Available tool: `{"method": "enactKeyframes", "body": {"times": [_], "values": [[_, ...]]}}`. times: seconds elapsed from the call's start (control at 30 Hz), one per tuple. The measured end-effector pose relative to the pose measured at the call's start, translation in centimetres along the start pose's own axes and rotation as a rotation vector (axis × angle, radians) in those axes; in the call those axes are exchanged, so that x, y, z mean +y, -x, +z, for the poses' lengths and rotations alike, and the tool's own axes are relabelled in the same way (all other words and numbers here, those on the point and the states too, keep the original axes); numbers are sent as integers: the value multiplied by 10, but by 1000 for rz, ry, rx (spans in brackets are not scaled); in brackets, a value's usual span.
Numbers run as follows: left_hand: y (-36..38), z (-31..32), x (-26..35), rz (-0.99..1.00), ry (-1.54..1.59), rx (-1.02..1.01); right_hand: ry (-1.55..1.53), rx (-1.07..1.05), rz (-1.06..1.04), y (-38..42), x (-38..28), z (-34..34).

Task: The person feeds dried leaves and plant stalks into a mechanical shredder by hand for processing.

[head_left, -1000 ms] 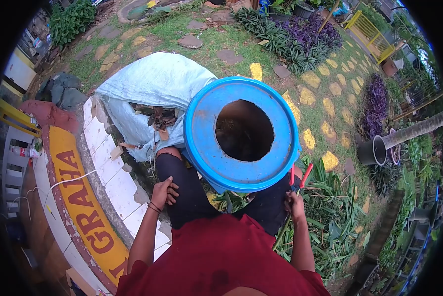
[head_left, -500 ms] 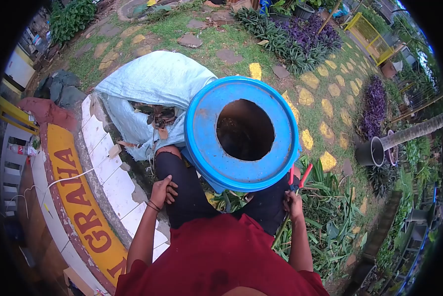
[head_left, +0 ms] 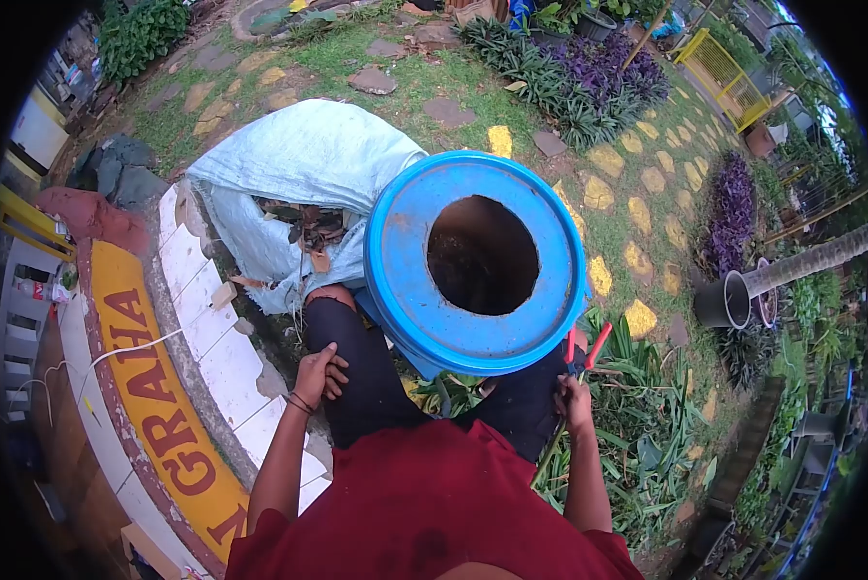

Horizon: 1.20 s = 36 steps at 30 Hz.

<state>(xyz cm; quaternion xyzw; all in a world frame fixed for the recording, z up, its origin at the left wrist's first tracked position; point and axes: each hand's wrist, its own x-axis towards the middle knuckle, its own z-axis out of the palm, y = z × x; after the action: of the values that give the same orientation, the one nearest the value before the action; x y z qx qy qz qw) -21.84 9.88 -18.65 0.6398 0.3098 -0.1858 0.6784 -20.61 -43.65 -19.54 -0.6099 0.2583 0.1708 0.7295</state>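
My left hand (head_left: 321, 374) rests on my dark-trousered left thigh, its fingers loosely bent over the cloth and holding nothing. Beside my right thigh, my right hand (head_left: 574, 401) is closed around red pruning shears (head_left: 596, 350). Their two red arms stick up spread apart beyond my fingers; the gripped part is mostly hidden. In front of my knees stands a blue drum (head_left: 403, 256) with a large round hole cut in its lid. The inside of the drum looks dark and brown. Left of it, a pale woven sack (head_left: 303, 145) lies open on dry leaves.
Cut green leaves (head_left: 642, 425) lie in a heap on my right. A white-tiled ledge (head_left: 207, 329) and a yellow lettered border (head_left: 149, 387) run along my left. Yellow stepping stones (head_left: 639, 318) cross the grass ahead. A black pot (head_left: 724, 302) stands further right.
The view has shifted very slightly. My hands, the shears, the drum and the sack otherwise keep their places.
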Motion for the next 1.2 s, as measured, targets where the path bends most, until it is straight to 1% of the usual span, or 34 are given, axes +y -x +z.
{"method": "enactKeyframes", "body": {"times": [0.13, 0.23, 0.33, 0.4, 0.63, 0.7, 0.93, 1.03, 1.07, 1.1, 1.13, 1.17, 1.2], "values": [[1, 0, 1, 5, 3, -9, -16, 19, 9, -2, 4, -2], [1, 0, 2, 4, 1, -8, -2, -17, -9, -4, 8, -5], [1, -1, 1, -1, -1, -7, 7, 2, -10, -2, 4, -1], [-1, -1, 0, 7, 0, -13, -48, 92, 2, 6, -10, 15], [4, 3, 4, 7, -26, -15, 6, 65, -21, 6, -5, 13], [4, 4, 2, 15, -26, -14, -15, 113, -24, 8, -7, 16], [6, 4, 2, 21, -23, 0, 16, 76, -42, 8, -2, 12], [8, 3, 3, 6, -43, -37, 16, 131, -38, 15, -2, 16], [16, 6, 11, 8, -43, -38, 128, 134, -117, 19, -2, 16], [25, 9, 18, -13, -61, -170, 239, 136, -197, 23, -3, 17], [36, 14, 29, -32, -77, -301, 239, 134, -202, 27, -9, 21], [47, 22, 37, -36, -77, -300, 369, 90, -246, 39, -15, 23], [60, 34, 43, -10, -49, -540, 497, 47, -283, 54, -19, 26]]}}
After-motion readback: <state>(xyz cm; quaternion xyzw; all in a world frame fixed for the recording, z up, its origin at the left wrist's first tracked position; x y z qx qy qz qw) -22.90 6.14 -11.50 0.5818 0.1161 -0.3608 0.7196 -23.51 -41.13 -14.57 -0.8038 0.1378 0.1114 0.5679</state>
